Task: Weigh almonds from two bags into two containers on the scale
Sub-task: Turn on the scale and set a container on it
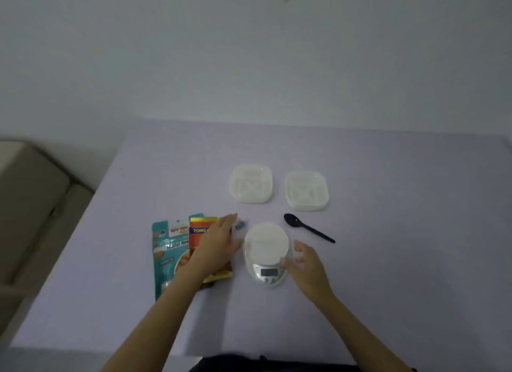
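Two hands flank the scale (267,249) near the table's (388,260) front edge: left hand (219,244) flat, fingers straight, over the orange bag (201,227); right hand (307,266) loosely spread, holding nothing. Left container (251,183) and right container (306,191) sit beyond the scale, each ahead of its own-side hand.

Both bare forearms reach in from the near edge of the desk (401,274), angling toward each other. The left hand (219,241) is stretched flat, fingers straight and together, pointing away. The right hand (307,263) sits slightly nearer, palm turned inward, fingers relaxed.
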